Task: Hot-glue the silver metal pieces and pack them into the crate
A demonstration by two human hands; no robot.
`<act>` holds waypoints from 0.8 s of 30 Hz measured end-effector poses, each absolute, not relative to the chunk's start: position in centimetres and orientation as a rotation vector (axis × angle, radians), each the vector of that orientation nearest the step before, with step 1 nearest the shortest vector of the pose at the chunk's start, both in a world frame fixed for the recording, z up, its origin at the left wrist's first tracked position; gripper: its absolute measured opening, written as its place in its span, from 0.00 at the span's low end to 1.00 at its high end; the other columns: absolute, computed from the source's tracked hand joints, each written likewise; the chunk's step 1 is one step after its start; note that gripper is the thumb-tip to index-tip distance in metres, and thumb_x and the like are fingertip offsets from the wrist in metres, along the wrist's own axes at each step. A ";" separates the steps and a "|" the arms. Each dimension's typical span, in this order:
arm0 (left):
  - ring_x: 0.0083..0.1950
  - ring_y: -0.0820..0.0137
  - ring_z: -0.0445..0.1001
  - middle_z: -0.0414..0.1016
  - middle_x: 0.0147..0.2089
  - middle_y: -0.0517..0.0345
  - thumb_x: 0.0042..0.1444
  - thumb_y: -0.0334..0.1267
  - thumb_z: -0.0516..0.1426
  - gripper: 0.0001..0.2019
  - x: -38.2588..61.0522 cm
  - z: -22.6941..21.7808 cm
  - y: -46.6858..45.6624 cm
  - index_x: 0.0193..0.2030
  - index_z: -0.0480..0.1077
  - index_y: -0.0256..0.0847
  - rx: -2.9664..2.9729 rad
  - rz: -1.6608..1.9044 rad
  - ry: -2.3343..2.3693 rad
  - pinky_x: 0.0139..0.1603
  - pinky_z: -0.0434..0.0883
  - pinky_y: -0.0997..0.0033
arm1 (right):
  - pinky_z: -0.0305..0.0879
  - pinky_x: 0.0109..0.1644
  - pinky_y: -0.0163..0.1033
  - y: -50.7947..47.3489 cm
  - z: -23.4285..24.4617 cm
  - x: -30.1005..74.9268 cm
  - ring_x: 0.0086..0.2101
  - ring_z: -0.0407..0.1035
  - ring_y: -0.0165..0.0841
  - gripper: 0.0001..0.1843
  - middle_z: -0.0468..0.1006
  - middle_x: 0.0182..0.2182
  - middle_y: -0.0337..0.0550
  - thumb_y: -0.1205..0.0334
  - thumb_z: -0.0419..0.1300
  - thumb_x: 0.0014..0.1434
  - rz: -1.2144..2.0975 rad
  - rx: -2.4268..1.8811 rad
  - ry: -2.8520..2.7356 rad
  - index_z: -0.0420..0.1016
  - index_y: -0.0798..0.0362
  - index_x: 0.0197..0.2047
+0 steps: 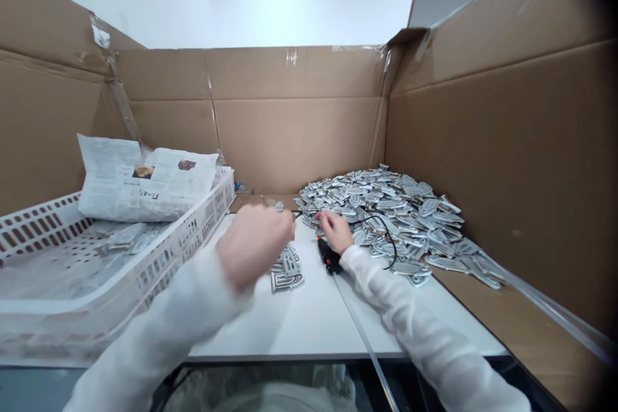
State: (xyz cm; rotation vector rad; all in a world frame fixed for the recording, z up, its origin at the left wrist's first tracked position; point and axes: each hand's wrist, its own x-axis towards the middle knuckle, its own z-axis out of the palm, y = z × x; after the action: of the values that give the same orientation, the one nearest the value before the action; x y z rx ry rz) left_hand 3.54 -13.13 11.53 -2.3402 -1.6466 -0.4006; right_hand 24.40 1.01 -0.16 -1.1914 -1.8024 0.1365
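My left hand (253,241) is raised over the white table (313,315), fingers closed, with a small silver part (279,206) showing at the fingertips. It hangs above a small stack of flat silver metal parts (286,270). My right hand (335,230) rests at the near edge of a large heap of the same silver parts (391,219), fingers curled onto them. A black tool (329,259) with a black cable lies under the right wrist.
A white plastic crate (111,264) lined with clear plastic stands at the left, with folded newspaper (145,183) over its far end. Brown cardboard walls (502,154) enclose the table on three sides. A thin strap (362,335) runs across the table front.
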 end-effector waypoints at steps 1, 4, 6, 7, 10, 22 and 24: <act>0.36 0.62 0.73 0.74 0.30 0.49 0.55 0.42 0.46 0.15 5.5 11.8 -10.5 0.28 0.69 0.38 -2.336 -0.326 -1.586 0.37 0.64 0.66 | 0.56 0.34 0.33 0.0 -0.6 24.2 0.28 0.66 0.30 0.15 0.74 0.27 0.41 0.61 0.45 0.58 0.100 -1.150 -1.926 0.72 0.52 0.35; 0.39 0.62 0.72 0.74 0.37 0.46 0.57 0.38 0.42 0.15 5.8 11.1 -2.9 0.36 0.69 0.38 -2.199 -0.397 -1.702 0.38 0.64 0.66 | 0.56 0.34 0.33 -2.4 -1.0 22.7 0.26 0.65 0.29 0.13 0.74 0.28 0.40 0.61 0.47 0.58 0.099 -1.101 -2.018 0.71 0.52 0.38; 0.38 0.63 0.72 0.74 0.37 0.46 0.58 0.38 0.42 0.15 2.7 8.9 0.0 0.37 0.69 0.38 -2.183 -0.423 -1.822 0.37 0.64 0.68 | 0.57 0.34 0.33 -3.2 -0.7 21.2 0.26 0.64 0.29 0.13 0.72 0.28 0.40 0.60 0.48 0.58 0.198 -1.050 -2.084 0.70 0.52 0.41; 0.38 0.63 0.72 0.74 0.37 0.46 0.58 0.38 0.42 0.15 0.7 7.6 0.6 0.36 0.69 0.37 -2.212 -0.437 -1.867 0.37 0.63 0.68 | 0.58 0.35 0.33 -3.3 -0.5 20.5 0.29 0.64 0.29 0.14 0.72 0.30 0.41 0.58 0.51 0.56 0.231 -1.017 -2.152 0.69 0.52 0.44; 0.33 0.67 0.71 0.73 0.29 0.51 0.52 0.34 0.49 0.09 -4.6 4.3 0.4 0.27 0.70 0.37 -2.307 -0.344 -1.973 0.33 0.63 0.72 | 0.58 0.42 0.37 -2.4 0.1 18.6 0.37 0.63 0.34 0.21 0.69 0.37 0.46 0.56 0.56 0.52 0.223 -0.985 -2.340 0.66 0.53 0.49; 0.31 0.67 0.71 0.74 0.29 0.58 0.32 0.36 0.62 0.07 -6.5 1.9 1.1 0.23 0.72 0.43 -2.446 -0.131 -2.049 0.30 0.62 0.75 | 0.54 0.29 0.32 0.5 -1.6 18.9 0.25 0.57 0.26 0.19 0.64 0.25 0.35 0.49 0.56 0.51 0.477 -1.031 -2.254 0.67 0.54 0.40; 0.33 0.66 0.71 0.74 0.31 0.57 0.35 0.35 0.60 0.05 -6.5 1.9 1.1 0.24 0.72 0.43 -2.452 -0.137 -2.035 0.30 0.61 0.74 | 0.53 0.29 0.32 0.4 -1.7 19.2 0.25 0.57 0.26 0.20 0.63 0.24 0.34 0.48 0.58 0.49 0.537 -1.035 -2.306 0.66 0.55 0.38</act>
State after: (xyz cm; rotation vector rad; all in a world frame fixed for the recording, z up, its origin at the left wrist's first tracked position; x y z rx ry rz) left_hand -6.47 1.08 1.86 -2.4518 -2.0354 -0.1369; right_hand 19.24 0.43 -1.70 -1.0349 -2.3058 0.5371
